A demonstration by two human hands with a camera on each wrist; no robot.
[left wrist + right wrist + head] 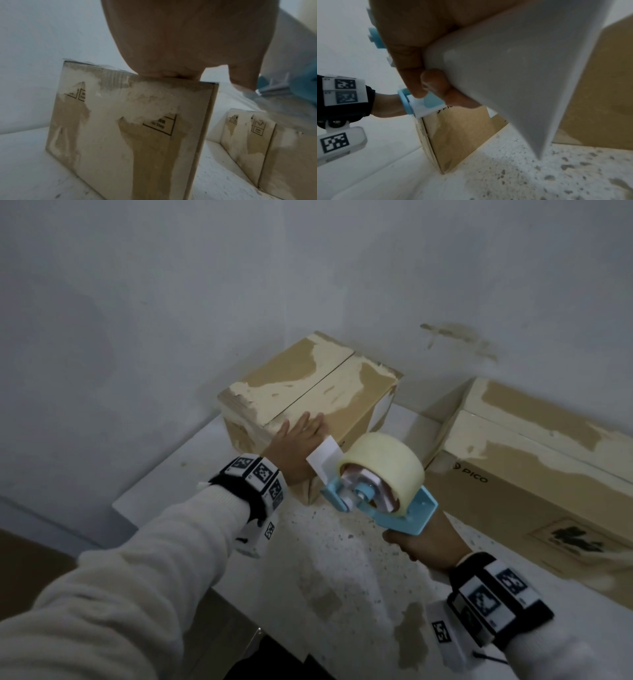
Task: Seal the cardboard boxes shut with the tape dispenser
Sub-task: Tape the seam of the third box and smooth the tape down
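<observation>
Speckled white table (342, 559): scuffed small cardboard box (308, 392), flaps closed. Left hand (298, 440) flat on it; right hand (424, 546) grips tape dispenser (380, 484).

Dim, bluish, grainy light throughout (wrist views soft, edges stretched).

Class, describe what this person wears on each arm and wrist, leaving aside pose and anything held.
Both arms wear cream knitted sleeves. Each wrist carries a black band set with white square tiles printed with black-and-white coded patterns, and a white block bearing another code below. The hands are bare.
</observation>
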